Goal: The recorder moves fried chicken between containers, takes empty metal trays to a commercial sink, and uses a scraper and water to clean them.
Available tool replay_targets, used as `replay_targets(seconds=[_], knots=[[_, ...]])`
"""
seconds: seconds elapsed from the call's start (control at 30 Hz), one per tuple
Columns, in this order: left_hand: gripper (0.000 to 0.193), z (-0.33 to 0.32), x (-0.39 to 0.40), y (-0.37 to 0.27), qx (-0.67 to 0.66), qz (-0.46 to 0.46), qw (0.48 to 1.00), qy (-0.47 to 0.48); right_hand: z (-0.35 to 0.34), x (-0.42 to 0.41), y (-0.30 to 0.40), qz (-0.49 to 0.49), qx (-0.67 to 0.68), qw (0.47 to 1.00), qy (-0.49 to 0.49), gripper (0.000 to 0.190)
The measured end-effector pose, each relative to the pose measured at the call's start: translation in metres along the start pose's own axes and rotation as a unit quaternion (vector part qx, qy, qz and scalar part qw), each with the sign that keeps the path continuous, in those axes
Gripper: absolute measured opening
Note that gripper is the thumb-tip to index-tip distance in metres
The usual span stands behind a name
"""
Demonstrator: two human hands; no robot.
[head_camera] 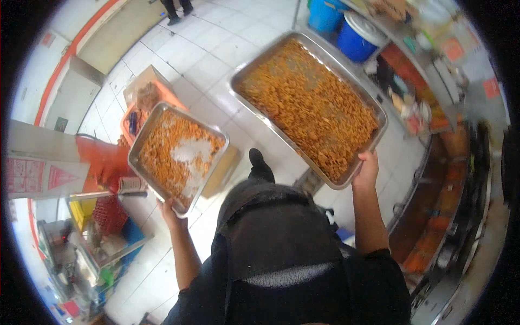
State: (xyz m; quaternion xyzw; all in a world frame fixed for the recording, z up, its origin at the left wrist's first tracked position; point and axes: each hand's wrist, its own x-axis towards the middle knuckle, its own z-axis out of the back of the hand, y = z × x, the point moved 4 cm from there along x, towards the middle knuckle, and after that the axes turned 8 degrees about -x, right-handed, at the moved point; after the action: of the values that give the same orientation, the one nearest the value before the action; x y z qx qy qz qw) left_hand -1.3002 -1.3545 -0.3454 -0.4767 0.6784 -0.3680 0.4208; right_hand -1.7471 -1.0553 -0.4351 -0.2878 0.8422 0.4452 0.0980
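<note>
My left hand [172, 213] grips the near corner of a small metal tray [143, 172]. Orange-brown crumbly food [162, 146] is spread in it, with bare metal showing in the middle and at the near end. On the other side, my right hand [365, 168] holds a larger rectangular metal tray [280, 136] by its near short end. A thicker layer of brown crumbly food [321, 118] covers most of that tray, thinner toward the far end. Both trays are held up above the tiled floor, apart from each other. The fingers under each tray are hidden.
An orange crate [162, 91] and a cardboard box [221, 172] stand beyond and below the small tray. Shelving with a blue bucket [353, 40] lines the right. A cluttered shelf [93, 252] is at left. Another person's legs [174, 10] show at the far end.
</note>
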Motion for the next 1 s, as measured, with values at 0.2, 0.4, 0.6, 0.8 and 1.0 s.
replay_targets(seconds=[0.2,0.4,0.6,0.8,1.0], knots=[[0.041,-0.080,0.165,0.008,-0.022,-0.060,0.992,-0.106,-0.079,0.175,0.020,0.002,0.021,1.000,-0.019,0.053],[0.062,-0.118,0.385,0.020,0.022,-0.065,0.998,-0.011,-0.148,0.292,0.058,0.029,0.046,0.990,-0.130,0.048],[0.064,-0.265,0.564,0.011,0.018,-0.081,0.996,0.043,-0.190,0.463,0.040,0.089,0.001,0.971,-0.220,0.037],[0.063,-0.335,0.772,0.034,-0.058,0.027,0.997,0.041,-0.336,0.670,-0.039,0.033,-0.045,0.960,-0.275,0.019],[0.065,-0.466,0.874,-0.001,0.046,0.053,0.997,-0.030,-0.532,0.832,-0.087,-0.059,0.043,0.968,-0.238,0.022]])
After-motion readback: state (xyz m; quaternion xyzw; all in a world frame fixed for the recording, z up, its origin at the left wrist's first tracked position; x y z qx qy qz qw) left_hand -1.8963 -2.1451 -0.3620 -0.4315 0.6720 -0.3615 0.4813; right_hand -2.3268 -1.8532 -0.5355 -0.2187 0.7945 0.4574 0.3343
